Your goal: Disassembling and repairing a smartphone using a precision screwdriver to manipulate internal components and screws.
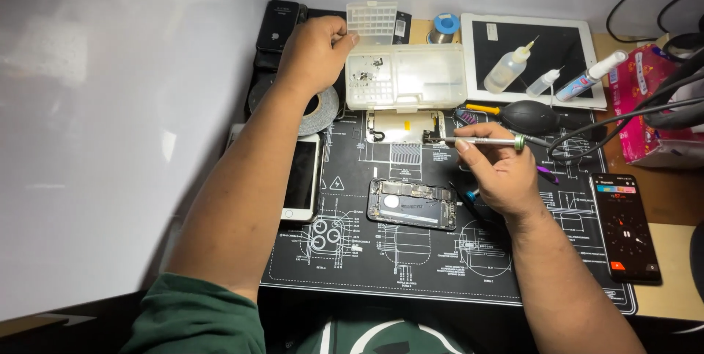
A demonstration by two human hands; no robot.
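Head view shows my right hand (502,171) pinched around a slim metal screwdriver (480,141), held level with its tip at the right edge of the detached phone screen panel (402,127), which lies face down on the black repair mat (440,266) just below the clear plastic parts box (407,75). My left hand (312,53) rests on the left end of that box, fingers curled against it; I cannot tell whether it truly grips the box or only steadies it. I judge the screwdriver light, stiff and smooth, so it is best held on its shaft near the ringed collar. The panel looks thin and fragile (its flex cable at the left end especially), so I would take it by its long edges. The box seems light and easily tipped, with tiny parts inside. Counting: one opened phone body (412,204) at mat centre, one white phone (301,176) at the left, one dark phone (625,226) with a lit screen at the right, one tablet (535,57) carrying three small bottles (509,68), one rubber blower (529,116), and one tape roll (317,108).
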